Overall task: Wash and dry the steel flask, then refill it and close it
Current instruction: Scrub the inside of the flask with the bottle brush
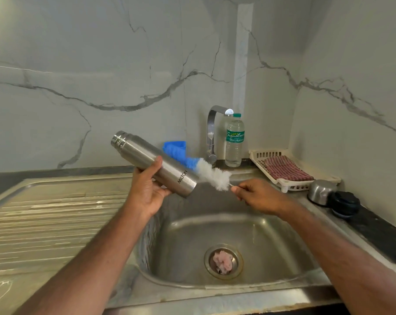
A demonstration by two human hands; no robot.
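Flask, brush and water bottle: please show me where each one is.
flask [147,159], head view, middle of steel body.
brush [211,176], head view, white bristles.
water bottle [234,142], head view, green label.

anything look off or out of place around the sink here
One thing: a pinkish wad sits in the sink's drain strainer and could slow draining. Otherwise nothing odd: the left hand holds the steel flask tilted over the basin, and the right hand holds the bottle brush at its mouth.
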